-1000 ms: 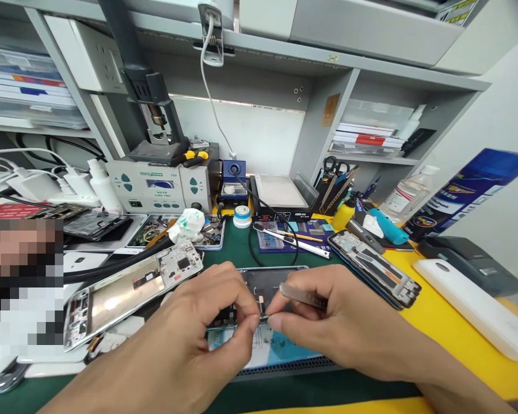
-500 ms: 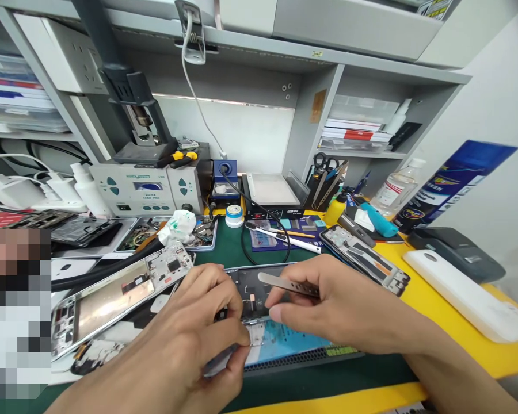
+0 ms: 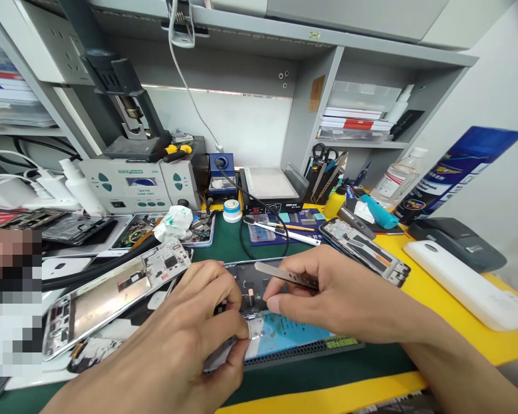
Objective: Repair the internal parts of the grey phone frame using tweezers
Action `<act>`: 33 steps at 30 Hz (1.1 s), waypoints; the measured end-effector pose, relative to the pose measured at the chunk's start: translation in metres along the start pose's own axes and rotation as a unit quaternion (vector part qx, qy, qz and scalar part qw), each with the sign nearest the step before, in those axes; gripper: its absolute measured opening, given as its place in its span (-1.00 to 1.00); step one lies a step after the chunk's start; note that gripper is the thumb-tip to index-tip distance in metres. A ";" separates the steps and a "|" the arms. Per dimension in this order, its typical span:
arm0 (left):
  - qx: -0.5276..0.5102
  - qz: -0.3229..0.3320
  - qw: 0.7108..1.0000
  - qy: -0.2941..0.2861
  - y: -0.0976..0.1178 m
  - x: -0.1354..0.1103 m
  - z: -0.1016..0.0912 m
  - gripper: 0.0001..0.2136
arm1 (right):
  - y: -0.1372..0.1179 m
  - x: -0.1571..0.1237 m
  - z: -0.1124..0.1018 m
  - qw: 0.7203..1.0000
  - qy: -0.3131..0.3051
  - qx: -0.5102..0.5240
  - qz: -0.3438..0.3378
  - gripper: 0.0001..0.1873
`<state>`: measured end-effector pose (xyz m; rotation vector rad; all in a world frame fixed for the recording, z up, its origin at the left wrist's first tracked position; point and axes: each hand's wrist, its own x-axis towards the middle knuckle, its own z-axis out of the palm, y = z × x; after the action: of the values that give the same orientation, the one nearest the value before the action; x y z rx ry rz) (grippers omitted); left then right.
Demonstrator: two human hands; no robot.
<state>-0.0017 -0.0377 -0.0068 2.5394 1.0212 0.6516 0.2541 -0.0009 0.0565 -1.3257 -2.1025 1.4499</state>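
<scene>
A dark phone frame (image 3: 259, 279) lies between my hands on a blue phone-shaped piece (image 3: 285, 333), which rests on a perforated-edge pad. My left hand (image 3: 194, 322) is closed at the frame's near left edge, thumb and index finger pinched together. A clear, shiny bit (image 3: 254, 328) shows beside those fingertips; what they grip is mostly hidden. With my right hand (image 3: 315, 282) I hold metal tweezers (image 3: 280, 273) crosswise in the fingers, their blunt end pointing left. The thumb and index fingertip of that hand press together over the frame's inner face.
At left lie a silver phone frame (image 3: 116, 299) and a tray of small parts (image 3: 205, 230). A rework station (image 3: 138, 184) and a heating plate (image 3: 267, 184) stand behind. Another opened phone (image 3: 366, 253), a white case (image 3: 466, 287) and a spray can (image 3: 453, 172) are on the right. A blurred-out person's part shows far left.
The view has shifted slightly, so the bench appears a little higher and further left. Both hands keep nearly the same pose, the right fingertips a touch further left.
</scene>
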 end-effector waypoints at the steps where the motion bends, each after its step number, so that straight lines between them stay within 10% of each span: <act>1: 0.003 0.003 1.000 0.001 0.000 0.000 -0.002 -0.82 | 0.000 0.000 0.000 1.000 0.002 0.005 -0.001 -0.87; 9: 0.131 -0.039 0.991 -0.013 -0.024 -0.008 -0.026 -0.57 | 0.014 0.005 -0.003 0.962 0.128 0.213 -0.116 -0.50; 14: 0.160 -0.066 0.984 -0.039 -0.038 -0.010 -0.028 -0.49 | 0.014 0.002 0.001 0.942 0.220 0.134 -0.216 -0.56; 24: 0.082 -0.110 0.990 -0.030 -0.034 0.009 -0.031 -0.51 | 0.011 0.002 0.009 0.968 0.136 0.180 -0.111 -0.39; 33: 0.064 -0.137 0.987 -0.044 -0.038 0.010 -0.033 -0.46 | 0.019 0.002 0.014 0.959 0.175 0.062 -0.213 -0.52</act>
<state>-0.0344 -0.0001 0.0064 2.4431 1.3873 0.4045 0.2538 -0.0064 0.0335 -0.9232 -1.8778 1.0582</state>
